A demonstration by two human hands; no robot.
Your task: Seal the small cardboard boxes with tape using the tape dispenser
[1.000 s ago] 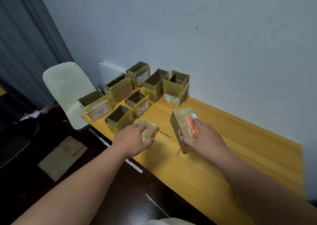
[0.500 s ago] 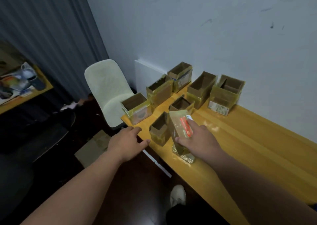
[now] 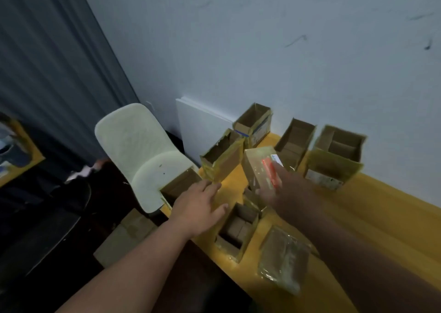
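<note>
Tilting box (image 3: pixel 259 167), right hand (image 3: pixel 290 191)

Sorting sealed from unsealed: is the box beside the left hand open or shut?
Open: the box shows its inside, its top unsealed.

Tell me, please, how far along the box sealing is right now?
One taped flat box lies near the table edge. The right hand holds a closed box; the left hand reaches out open. Several open boxes remain; no dispenser is visible.
</note>
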